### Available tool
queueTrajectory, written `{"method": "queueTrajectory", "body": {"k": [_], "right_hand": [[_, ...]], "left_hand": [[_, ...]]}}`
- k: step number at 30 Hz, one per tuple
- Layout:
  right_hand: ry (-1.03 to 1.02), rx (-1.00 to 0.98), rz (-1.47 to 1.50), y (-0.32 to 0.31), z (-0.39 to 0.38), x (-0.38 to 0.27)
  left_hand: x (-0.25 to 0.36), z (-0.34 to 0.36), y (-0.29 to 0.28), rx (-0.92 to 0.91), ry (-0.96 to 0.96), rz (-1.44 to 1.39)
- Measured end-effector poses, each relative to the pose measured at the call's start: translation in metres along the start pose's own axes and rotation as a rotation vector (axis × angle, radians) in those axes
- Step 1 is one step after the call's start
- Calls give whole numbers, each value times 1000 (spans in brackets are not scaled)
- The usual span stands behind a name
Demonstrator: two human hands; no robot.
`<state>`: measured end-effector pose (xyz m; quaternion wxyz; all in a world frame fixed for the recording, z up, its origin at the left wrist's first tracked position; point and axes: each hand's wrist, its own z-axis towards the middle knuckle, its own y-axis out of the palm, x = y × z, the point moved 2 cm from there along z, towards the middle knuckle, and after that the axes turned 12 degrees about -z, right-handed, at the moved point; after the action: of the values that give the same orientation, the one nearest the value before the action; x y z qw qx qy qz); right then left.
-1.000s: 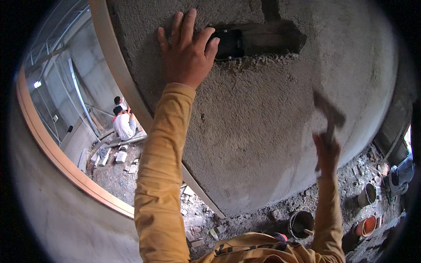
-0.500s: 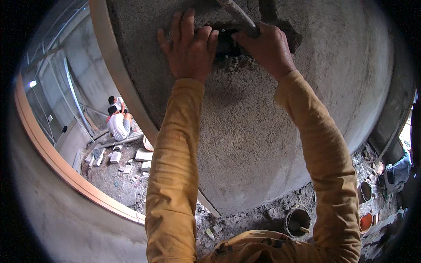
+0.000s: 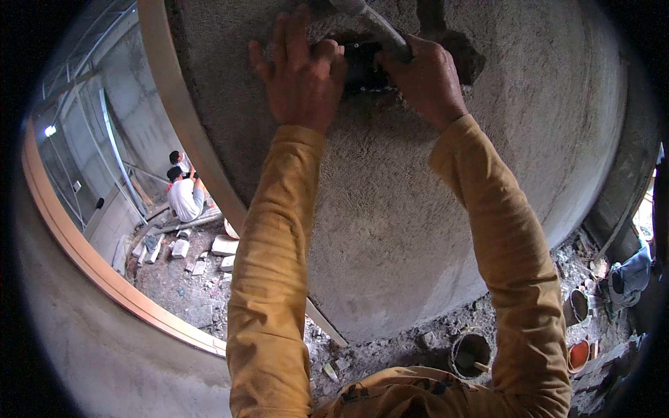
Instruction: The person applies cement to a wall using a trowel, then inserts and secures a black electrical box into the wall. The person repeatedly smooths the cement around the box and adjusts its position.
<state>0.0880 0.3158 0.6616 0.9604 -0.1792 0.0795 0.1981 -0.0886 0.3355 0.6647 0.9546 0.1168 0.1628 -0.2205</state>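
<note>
Above me is a rough hole cut in a grey cement wall point(image 3: 390, 188), with a dark box point(image 3: 362, 66) set in it. My left hand point(image 3: 303, 83) rests on the wall at the box's left side, fingers spread and thumb by its edge. On the other side, my right hand point(image 3: 432, 80) is closed round the lower end of a grey, pipe-like rod point(image 3: 380, 28). The rod slants up to the left over the hole and runs out at the top of the picture. My right fingertips are partly hidden at the box.
An orange-brown frame point(image 3: 59, 240) borders an opening on the left, where two people point(image 3: 185, 198) sit low among rubble and pale blocks point(image 3: 224, 245). Below the wall stand a dark bucket point(image 3: 472, 354), another bucket point(image 3: 577, 306) and an orange-lined container point(image 3: 578, 355) on debris-strewn ground.
The rod's upper part has shifted slightly left and down. My hands stay at about the same places on the box, and the whole view has moved a little.
</note>
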Motion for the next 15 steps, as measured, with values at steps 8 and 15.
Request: {"method": "queueTrajectory", "body": {"k": [8, 15], "right_hand": [[37, 4, 117, -22, -4, -2], [384, -11, 329, -94, -99, 51]], "left_hand": [[3, 3, -4, -17, -5, -21], [-34, -21, -52, 145, -108, -353]]}}
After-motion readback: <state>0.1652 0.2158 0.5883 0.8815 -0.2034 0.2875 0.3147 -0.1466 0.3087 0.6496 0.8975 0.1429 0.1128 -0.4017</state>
